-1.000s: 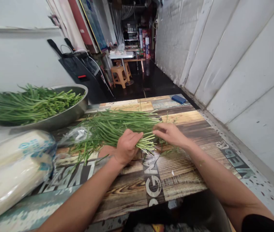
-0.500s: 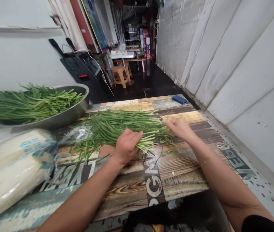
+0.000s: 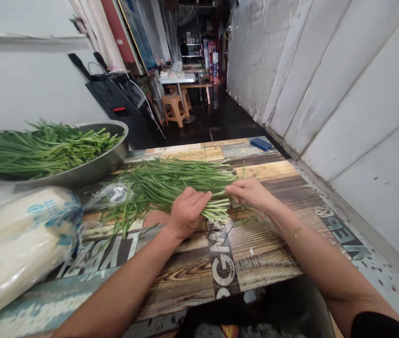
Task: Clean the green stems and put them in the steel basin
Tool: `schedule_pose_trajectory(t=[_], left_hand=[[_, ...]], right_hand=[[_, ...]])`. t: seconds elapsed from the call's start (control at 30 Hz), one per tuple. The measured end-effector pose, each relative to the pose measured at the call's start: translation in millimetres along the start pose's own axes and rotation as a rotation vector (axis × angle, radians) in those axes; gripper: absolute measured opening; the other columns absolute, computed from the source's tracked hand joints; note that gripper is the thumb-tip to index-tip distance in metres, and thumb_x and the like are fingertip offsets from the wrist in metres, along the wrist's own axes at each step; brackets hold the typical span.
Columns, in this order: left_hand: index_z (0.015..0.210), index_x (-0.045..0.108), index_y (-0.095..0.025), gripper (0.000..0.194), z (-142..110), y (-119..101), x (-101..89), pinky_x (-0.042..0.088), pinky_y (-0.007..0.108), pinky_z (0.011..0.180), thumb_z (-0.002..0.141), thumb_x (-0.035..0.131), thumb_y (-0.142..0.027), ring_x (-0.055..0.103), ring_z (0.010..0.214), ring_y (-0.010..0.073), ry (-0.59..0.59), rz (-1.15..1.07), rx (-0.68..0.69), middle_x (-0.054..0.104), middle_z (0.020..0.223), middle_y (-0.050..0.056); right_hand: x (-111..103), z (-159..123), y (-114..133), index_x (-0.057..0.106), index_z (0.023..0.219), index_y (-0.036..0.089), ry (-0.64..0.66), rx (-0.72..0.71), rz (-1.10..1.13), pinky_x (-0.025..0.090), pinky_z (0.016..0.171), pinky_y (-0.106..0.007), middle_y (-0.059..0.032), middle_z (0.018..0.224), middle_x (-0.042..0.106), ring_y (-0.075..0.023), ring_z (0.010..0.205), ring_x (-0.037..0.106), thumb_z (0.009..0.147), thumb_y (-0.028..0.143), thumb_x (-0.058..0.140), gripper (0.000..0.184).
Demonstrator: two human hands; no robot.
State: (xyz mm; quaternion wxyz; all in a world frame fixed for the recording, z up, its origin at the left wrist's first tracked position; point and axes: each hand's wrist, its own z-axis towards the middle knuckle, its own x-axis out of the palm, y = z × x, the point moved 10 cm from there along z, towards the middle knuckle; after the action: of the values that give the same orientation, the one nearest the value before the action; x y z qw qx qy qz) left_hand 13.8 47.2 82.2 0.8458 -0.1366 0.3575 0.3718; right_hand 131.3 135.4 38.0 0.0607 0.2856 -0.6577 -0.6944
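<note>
My left hand (image 3: 189, 211) is closed around a bunch of garlic chives (image 3: 217, 209), whose pale stem ends stick out to the right of my fist. Close beside those ends, my right hand (image 3: 247, 191) is pinched at the stems; the fingertips seem to have hold of a chive end, though the exact piece is hard to make out. Behind both hands a larger pile of loose chives (image 3: 171, 176) lies across the table, leaves to the left and stems to the right. Small green trimmings lie under my right hand.
A metal basin (image 3: 115, 152) heaped with more chives stands at the left. In front of it lie wrapped white packages (image 3: 26, 244) in clear plastic. A crumpled plastic bag (image 3: 117, 192) touches the pile. A blue box (image 3: 261, 144) sits near the table's far edge.
My right hand has moved left and slightly down, from beyond the pile's stem ends to the ends of the bunch in my left hand. The left hand keeps its grip, nearly still.
</note>
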Motion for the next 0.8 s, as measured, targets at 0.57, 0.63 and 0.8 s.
schedule_pose_trajectory(t=[0.57,0.63,0.8], left_hand=[[0.113,0.058,-0.014,0.029,-7.4,14.5,-8.4,0.042,0.034,0.072,0.085,0.053,-0.020,0.055,0.076,0.0203,-0.073,0.031,-0.094,0.068,0.090,0.010],[0.114,0.058,-0.014,0.033,-11.0,26.5,-17.9,0.042,0.034,0.073,0.082,0.055,-0.019,0.054,0.077,0.0212,-0.142,0.036,-0.199,0.067,0.088,0.010],[0.120,0.055,-0.012,0.043,-14.2,42.2,-30.6,0.044,0.036,0.082,0.078,0.051,-0.016,0.054,0.089,0.0239,-0.191,0.025,-0.340,0.064,0.094,0.011]], right_hand=[[-27.0,-1.1,18.6,0.050,0.053,0.017,-0.193,-0.205,-0.200,0.029,0.052,-0.024,0.0037,0.050,0.044,-0.0090,0.051,0.040,0.078,0.059,0.058,0.050],[-30.5,-0.3,12.1,0.051,0.049,0.017,-0.223,-0.151,-0.248,0.031,0.054,-0.025,0.0023,0.048,0.045,-0.0097,0.049,0.042,0.087,0.057,0.044,0.056],[26.0,-1.8,6.6,0.067,0.071,0.014,0.169,-0.259,-0.654,0.033,0.060,-0.024,-0.0033,0.072,0.062,-0.0134,0.066,0.054,0.084,0.038,0.061,0.028]])
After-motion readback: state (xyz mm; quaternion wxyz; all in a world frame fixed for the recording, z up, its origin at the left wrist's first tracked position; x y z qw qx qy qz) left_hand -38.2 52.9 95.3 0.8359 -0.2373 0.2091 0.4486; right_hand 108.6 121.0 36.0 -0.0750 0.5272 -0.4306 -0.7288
